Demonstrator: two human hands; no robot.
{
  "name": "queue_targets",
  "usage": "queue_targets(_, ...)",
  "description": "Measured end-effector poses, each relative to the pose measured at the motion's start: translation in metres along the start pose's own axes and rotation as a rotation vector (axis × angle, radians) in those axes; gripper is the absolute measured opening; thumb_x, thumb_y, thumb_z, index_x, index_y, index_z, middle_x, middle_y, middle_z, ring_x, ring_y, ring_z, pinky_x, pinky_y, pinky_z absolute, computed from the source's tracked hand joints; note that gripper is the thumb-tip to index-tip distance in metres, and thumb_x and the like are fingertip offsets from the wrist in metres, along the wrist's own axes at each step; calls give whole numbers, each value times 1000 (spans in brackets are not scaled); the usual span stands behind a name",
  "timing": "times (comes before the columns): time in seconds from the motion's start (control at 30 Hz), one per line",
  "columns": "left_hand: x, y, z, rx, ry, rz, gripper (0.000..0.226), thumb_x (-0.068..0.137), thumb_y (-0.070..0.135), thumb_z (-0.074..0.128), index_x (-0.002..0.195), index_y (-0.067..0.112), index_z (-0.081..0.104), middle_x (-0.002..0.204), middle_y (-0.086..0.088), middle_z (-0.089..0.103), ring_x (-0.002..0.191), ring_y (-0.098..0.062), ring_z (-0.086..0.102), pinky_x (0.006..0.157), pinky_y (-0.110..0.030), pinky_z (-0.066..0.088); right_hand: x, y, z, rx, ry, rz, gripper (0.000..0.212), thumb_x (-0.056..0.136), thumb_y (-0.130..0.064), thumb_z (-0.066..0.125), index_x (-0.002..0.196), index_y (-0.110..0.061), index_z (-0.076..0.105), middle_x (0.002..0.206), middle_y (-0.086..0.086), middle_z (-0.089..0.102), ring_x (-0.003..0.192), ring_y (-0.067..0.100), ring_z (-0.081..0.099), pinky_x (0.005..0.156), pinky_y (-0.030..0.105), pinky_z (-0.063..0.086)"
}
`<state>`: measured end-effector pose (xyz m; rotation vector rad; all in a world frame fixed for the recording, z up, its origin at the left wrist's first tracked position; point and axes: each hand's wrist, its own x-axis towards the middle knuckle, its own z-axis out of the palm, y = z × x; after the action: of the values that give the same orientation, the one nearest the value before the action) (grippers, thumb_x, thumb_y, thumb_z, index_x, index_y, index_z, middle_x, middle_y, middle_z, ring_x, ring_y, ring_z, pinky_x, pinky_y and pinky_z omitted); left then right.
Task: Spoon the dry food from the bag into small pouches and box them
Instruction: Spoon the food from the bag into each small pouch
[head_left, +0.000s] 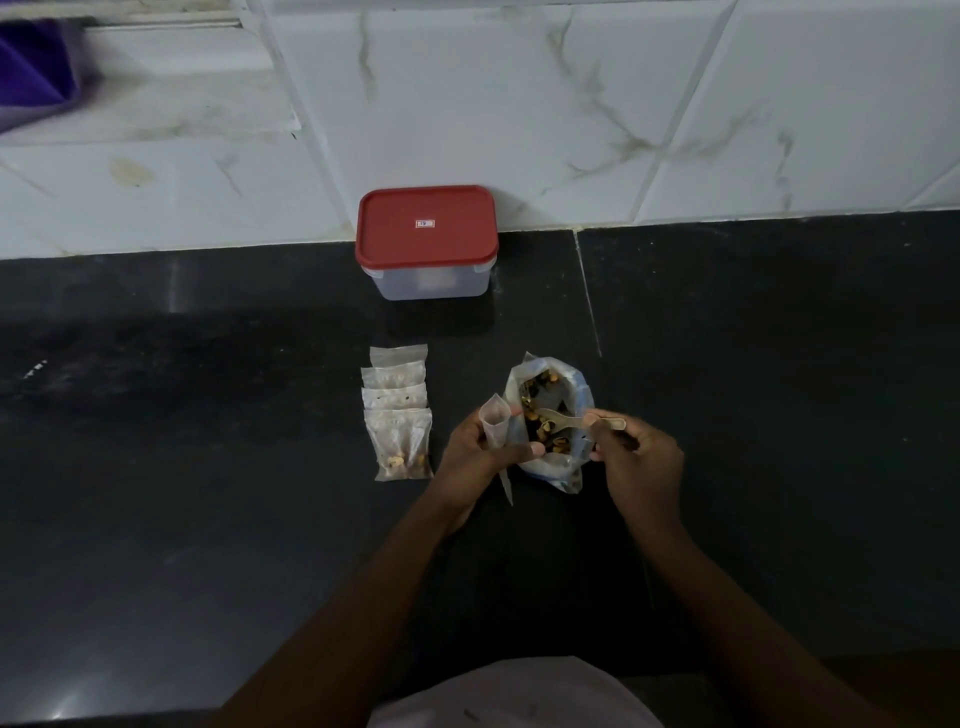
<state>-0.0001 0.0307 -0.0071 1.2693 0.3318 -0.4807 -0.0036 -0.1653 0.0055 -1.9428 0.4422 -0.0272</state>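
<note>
Head view: the left hand (480, 452) curls round a small clear plastic pouch (494, 423), thumb across its front. The pouch's mouth is open and gapes up and away from the person. Its long axis runs near to far, with the bottom corner poking out below the hand toward the body.

Just to the right, touching the pouch or very nearly, stands the open clear plastic bag with blue print (553, 473). The mixed brown and yellow dry food (540, 389) shows through its mouth.

The right hand (641, 462) pinches the handle end of a small pale spoon (566, 420) between thumb and fingertips. The spoon's long axis lies almost straight across, left to right. Its bowl points left, inside the bag's mouth over the food and close to the pouch's rim. Whether the bowl is loaded I cannot tell.

The move ahead likely turns on this: the pouch mouth lies just left of the spoon bowl, so a short leftward carry and tip by the right hand would do it, the left hand only steadying the pouch.

Left of the hands, a row of filled clear pouches (399, 415) lies overlapped on the black stone desk (208, 467). Their line runs away from the person.

Further back, against the white marbled tile wall (519, 104), sits the translucent rectangular box (431, 283) with its red lid (425, 223) on, well apart from both hands.
</note>
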Motion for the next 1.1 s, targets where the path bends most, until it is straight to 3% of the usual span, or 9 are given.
queue_targets(0.1,0,-1,0,-49,-19,-14,52,80,-5,76,127,14,61,118,-1,75,118,-22,69,105,-47,53,1,-5,3,107,27,186,11,95,-27,72,102,-22,78,80,-5,75,68,5,71,68,30,59)
queue_targets(0.27,2,-3,0,-53,-30,-5,54,80,-4,78,128,14,62,126,-8,71,121,-24,67,106,-47,52,9,-13,5,127,-21,278,8,96,-25,70,96,-20,77,71,-4,68,61,5,62,54,18,48)
queue_targets(0.4,3,-2,-2,65,1,30,55,77,-1,83,126,17,63,127,-9,70,121,-26,66,102,-46,55,18,-10,1,242,-13,416,11,93,-23,74,96,-13,78,72,3,68,63,11,61,67,29,55)
queue_targets(0.5,4,0,-3,248,40,67,66,67,23,92,125,24,61,124,1,70,117,-18,67,100,-45,57,20,-9,-2,346,-15,470,11,92,-19,74,98,-11,78,82,8,70,64,10,59,69,31,55)
queue_targets(0.57,4,2,-5,374,64,90,73,65,33,93,128,29,57,127,6,66,120,-13,64,100,-39,56,21,-11,-5,384,-22,478,10,93,-18,73,99,-11,78,87,9,71,65,9,59,72,32,55)
queue_targets(0.63,3,1,-5,469,92,130,81,71,28,92,138,30,48,137,8,57,126,-9,56,102,-30,52,22,-14,-8,418,-36,481,10,94,-16,72,100,-11,78,88,8,71,67,9,58,74,33,55)
queue_targets(0.8,-3,4,-2,642,128,260,91,74,26,91,151,20,40,145,13,40,130,0,41,98,-5,37,20,-27,-20,500,-72,446,10,95,-12,69,100,-11,77,85,2,72,72,10,57,71,29,53)
queue_targets(0.93,-2,4,-3,762,163,389,82,73,26,92,142,18,49,152,5,38,136,-4,40,113,-22,38,17,-43,-28,540,-125,366,11,95,-13,67,101,-10,76,84,0,72,73,9,57,69,27,52)
queue_targets(1.1,3,1,-7,745,133,460,81,71,36,91,140,22,52,153,8,38,141,-3,38,116,-29,38,14,-61,-31,563,-196,276,15,96,-10,63,103,-5,75,82,3,69,70,9,58,66,24,52)
